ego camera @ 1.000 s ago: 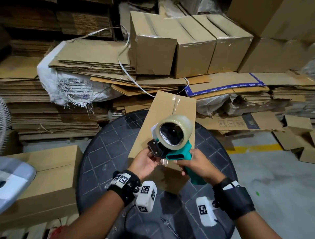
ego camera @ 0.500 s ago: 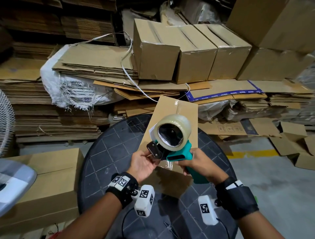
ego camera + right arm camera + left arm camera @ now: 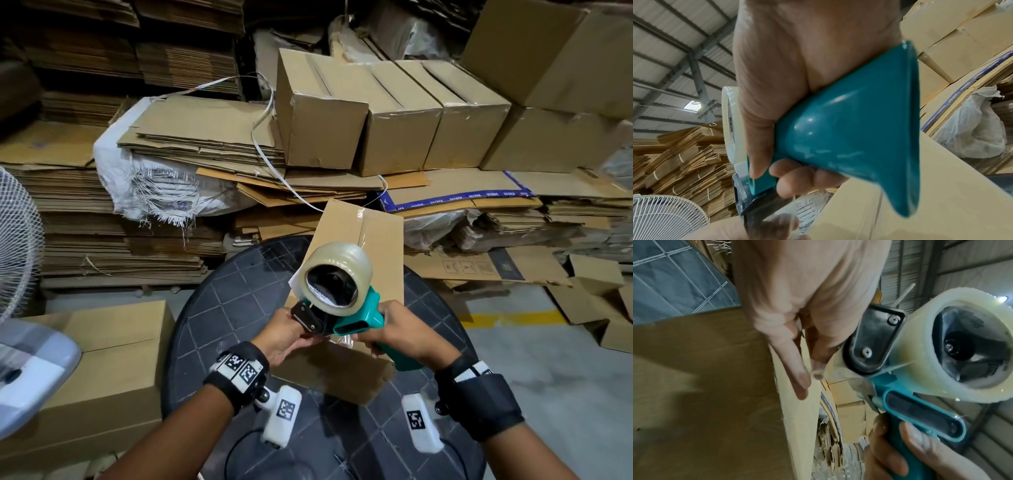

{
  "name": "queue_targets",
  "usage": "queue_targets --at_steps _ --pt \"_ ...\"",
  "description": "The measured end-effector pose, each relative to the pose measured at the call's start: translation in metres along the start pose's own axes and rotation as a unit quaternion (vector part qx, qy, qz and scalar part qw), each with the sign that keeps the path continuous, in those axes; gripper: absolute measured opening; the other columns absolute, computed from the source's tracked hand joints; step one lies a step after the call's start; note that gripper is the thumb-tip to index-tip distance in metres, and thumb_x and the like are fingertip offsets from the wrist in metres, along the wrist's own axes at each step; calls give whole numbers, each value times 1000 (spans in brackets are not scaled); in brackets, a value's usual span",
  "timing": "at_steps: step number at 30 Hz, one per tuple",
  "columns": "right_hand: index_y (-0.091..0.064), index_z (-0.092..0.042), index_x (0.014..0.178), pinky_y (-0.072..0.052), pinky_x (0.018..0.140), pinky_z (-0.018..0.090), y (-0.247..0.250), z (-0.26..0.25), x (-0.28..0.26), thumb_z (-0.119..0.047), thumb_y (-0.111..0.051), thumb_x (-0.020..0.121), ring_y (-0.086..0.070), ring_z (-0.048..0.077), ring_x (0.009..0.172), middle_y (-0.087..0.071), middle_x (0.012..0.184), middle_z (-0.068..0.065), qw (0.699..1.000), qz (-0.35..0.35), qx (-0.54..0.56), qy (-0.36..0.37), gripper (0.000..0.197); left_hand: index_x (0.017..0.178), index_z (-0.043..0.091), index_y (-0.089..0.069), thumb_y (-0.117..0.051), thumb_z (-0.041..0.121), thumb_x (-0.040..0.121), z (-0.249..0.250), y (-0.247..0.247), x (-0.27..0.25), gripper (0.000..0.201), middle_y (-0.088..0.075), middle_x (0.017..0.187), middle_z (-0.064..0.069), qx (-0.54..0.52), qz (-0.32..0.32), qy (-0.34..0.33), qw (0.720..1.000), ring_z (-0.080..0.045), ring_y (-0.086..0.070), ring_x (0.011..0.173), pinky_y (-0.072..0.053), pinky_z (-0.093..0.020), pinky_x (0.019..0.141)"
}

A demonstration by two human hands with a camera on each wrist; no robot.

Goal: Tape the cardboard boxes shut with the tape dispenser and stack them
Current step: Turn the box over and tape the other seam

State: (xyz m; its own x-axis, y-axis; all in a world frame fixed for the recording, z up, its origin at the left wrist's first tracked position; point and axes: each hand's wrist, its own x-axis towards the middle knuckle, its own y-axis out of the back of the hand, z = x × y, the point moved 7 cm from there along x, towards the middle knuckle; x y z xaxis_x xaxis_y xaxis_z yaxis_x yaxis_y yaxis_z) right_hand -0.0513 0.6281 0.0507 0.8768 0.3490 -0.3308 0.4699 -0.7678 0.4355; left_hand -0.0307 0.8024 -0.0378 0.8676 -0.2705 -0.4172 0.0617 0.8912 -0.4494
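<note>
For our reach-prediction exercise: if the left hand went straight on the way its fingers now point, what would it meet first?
Probably the cardboard box: the left hand already has its fingers along the box's near edge, beside the tape dispenser. Depth is unclear.

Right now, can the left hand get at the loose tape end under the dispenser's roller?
Probably yes: the left hand is already beside the tape dispenser roller, fingertips at the loose tape, nothing between.
</note>
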Motion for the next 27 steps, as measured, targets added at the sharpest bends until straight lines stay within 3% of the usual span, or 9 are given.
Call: queue_targets --at_steps 4,7,11,15,18,21,24,27 --pt "-69 0 100 -54 59 28 -2 1 0 -12 -78 85 -64 23 64 -71 75 9 1000 -2 6 1 21 112 -10 -64 -64 -10 89 -4 16 -1 23 -72 102 -27 18 10 40 999 -29 -74 83 -63 -34 71" --pt "-68 3 101 -54 59 28 -5 4 -2 -11 -77 86 -65 22 63 -72 78 11 1000 -6 9 -2 23 111 -17 -61 -58 -19 88 5 32 0 23 -70 102 -27 50 55 15 997 -27 -73 80 -62 -32 65" --pt "-68 0 99 -53 59 27 -5 11 -7 -12 -76 87 -65 21 63 -72 78 11 1000 0 6 1 19 88 -7 -67 -57 -20 87 31 51 -3 16 -73 81 -16 135 87 -35 986 -19 -71 65 -59 -23 58" --pt "-68 -3 93 -54 60 27 4 18 -1 -9 -75 86 -66 16 62 -71 70 4 999 31 -34 -8 11 83 -3 -70 -66 -17 83 46 81 -4 15 -72 77 -20 165 111 -60 978 -20 -70 63 -59 -22 58" --pt "-69 -2 90 -55 58 29 -2 23 10 -6 -75 84 -65 19 61 -70 71 9 997 50 -56 -13 10 83 -3 -70 -66 -18 83 46 89 1 15 -72 76 -20 189 122 -69 972 -19 -70 61 -58 -22 57" --pt "-69 -4 86 -54 59 35 -12 26 22 -4 -75 82 -63 20 59 -70 70 16 995 62 -79 -9 8 83 -6 -68 -65 -20 83 44 99 4 14 -69 70 -20 203 142 -75 966 -15 -65 51 -52 -19 49" --pt "-68 -15 77 -51 60 35 -20 29 35 -15 -78 80 -61 15 57 -68 63 5 992 65 -111 1 11 83 -8 -67 -63 -22 81 40 112 7 14 -66 67 -20 218 160 -76 960 -14 -60 46 -48 -19 45" --pt "-65 -23 71 -50 57 34 -25 26 42 -50 -73 67 -60 12 56 -66 60 -5 987 63 -150 10 29 82 -8 -67 -60 -23 81 35 120 11 16 -65 65 -19 229 172 -72 955 -14 -59 47 -47 -19 45"
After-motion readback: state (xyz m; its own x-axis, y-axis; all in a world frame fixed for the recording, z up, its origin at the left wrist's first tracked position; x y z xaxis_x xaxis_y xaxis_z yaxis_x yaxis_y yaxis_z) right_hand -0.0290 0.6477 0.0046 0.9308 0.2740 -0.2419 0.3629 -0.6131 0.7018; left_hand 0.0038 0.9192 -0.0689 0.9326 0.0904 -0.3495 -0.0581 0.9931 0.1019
